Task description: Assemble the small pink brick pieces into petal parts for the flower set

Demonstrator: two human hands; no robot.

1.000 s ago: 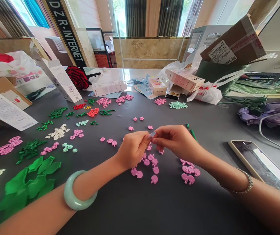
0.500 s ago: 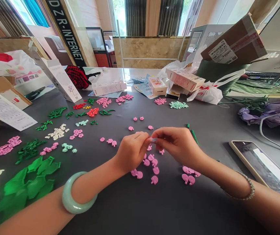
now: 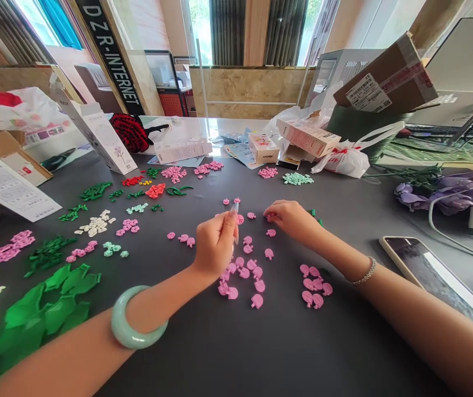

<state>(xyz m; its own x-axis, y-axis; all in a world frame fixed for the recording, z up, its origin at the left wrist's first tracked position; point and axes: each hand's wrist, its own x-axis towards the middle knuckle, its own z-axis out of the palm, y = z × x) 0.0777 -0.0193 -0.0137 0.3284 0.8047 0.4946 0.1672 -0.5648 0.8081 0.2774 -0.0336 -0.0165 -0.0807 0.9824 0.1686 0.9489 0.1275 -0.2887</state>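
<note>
Pink pieces lie scattered over the middle of the dark table. Above them my left hand is closed, its thumb and fingertips pinched around a small pink piece that is partly hidden. My right hand is apart from it, low over the table beside the green stems. Its fingers are curled together, and what they hold, if anything, is hidden. A cluster of pink pieces lies below my right wrist.
Sorted piles of green leaves, cream pieces and red pieces cover the left side. A phone and purple flowers are at right. Boxes and a white bag stand behind.
My hands, together before, have moved apart. My right hand has moved right and slightly up, and my left hand has turned more upright. The view has shifted slightly.
</note>
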